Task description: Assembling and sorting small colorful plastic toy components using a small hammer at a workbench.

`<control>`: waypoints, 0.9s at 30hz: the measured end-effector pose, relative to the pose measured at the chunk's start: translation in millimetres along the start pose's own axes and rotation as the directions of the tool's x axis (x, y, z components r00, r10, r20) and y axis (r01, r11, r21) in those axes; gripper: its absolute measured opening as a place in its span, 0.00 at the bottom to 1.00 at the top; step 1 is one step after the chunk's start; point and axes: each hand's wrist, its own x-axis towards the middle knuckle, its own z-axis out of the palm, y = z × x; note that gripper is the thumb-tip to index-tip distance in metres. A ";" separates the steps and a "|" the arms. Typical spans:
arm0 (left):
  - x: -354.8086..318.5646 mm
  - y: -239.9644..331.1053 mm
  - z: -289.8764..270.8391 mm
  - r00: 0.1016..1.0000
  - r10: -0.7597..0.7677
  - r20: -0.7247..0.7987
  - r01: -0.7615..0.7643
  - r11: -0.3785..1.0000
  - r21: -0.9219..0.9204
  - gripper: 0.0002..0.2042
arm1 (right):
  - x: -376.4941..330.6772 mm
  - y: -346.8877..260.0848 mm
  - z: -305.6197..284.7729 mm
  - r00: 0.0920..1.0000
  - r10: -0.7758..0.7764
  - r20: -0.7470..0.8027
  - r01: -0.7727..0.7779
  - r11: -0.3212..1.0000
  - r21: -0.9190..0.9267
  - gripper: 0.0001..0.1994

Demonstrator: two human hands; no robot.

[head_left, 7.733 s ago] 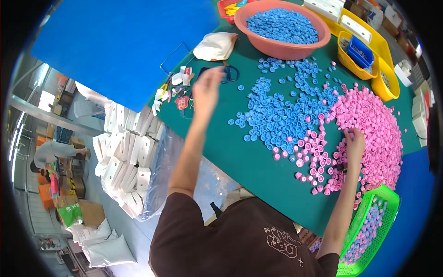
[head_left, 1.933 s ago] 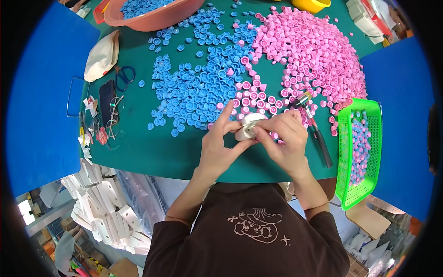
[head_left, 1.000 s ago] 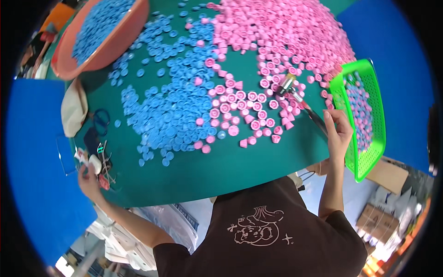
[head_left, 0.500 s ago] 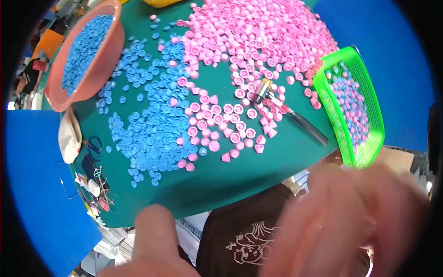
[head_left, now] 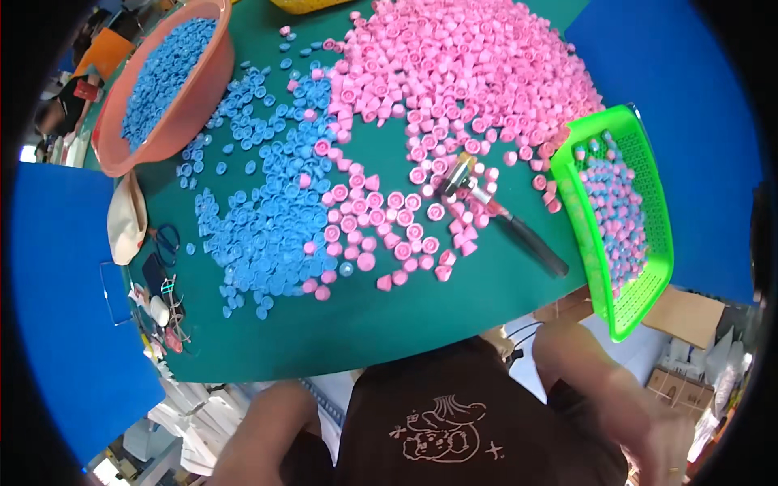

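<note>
Both my arms are bent at the lower edge, away from the table. My left forearm [head_left: 258,429] runs out of the picture, and its hand is not seen. On the other side my right hand [head_left: 666,445] is a blur at the lower rim, its fingers unreadable. Closest to that arm is a bright green basket [head_left: 596,259] holding mixed pink and blue small parts [head_left: 617,215]. A hammer [head_left: 519,231] with a black handle lies among loose pink cup-shaped caps [head_left: 470,65]. Left of them spread flat blue round pieces [head_left: 275,243].
A tilted salmon-coloured basin [head_left: 220,77] full of blue pieces stands far left on the green table [head_left: 389,324]. Near the left edge lie a cream cloth pouch [head_left: 127,219], scissors [head_left: 166,243] and small odds and ends. A yellow container [head_left: 304,4] shows at the back.
The large blurred right hand has dropped down and right, uncovering the basket's near end. My left arm has also lowered slightly. The view has shifted a little; the table pieces look unchanged.
</note>
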 end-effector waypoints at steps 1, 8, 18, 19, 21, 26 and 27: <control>-9.4 -2.1 -5.0 1.000 0.014 -0.002 -0.014 1.000 -0.010 0.15 | -0.2 -3.2 -22.4 0.946 0.297 0.128 -0.324 0.860 0.394 0.12; -99.9 27.0 -16.8 0.186 -0.982 -0.037 0.981 0.188 -0.040 0.09 | -81.9 -58.7 -39.4 -0.158 0.845 -0.511 -0.973 -0.222 -0.067 0.07; -151.4 51.8 -77.6 0.223 -0.506 -0.833 0.566 -0.629 0.533 0.06 | -148.9 -89.5 -79.3 -0.092 0.735 -0.671 -0.431 -0.637 -0.639 0.14; -153.8 50.4 -84.5 0.265 -0.539 -0.799 0.525 -0.615 0.589 0.06 | -149.9 -89.4 -79.3 -0.102 0.737 -0.668 -0.434 -0.637 -0.637 0.14; -157.6 44.2 -96.5 0.246 -0.587 -0.771 0.476 -0.620 0.624 0.06 | -148.9 -88.8 -79.2 -0.198 0.714 -0.671 -0.461 -0.672 -0.579 0.14; -157.4 42.4 -108.0 0.117 -0.737 -0.666 0.407 -0.576 0.709 0.08 | -158.1 -106.5 -76.4 -0.259 0.653 -0.712 -0.885 -0.456 -0.096 0.24; -157.5 48.7 -111.3 0.140 -0.711 -0.689 0.387 -0.601 0.699 0.09 | -152.8 -103.4 -74.8 -0.251 0.702 -0.666 -0.922 -0.384 -0.058 0.27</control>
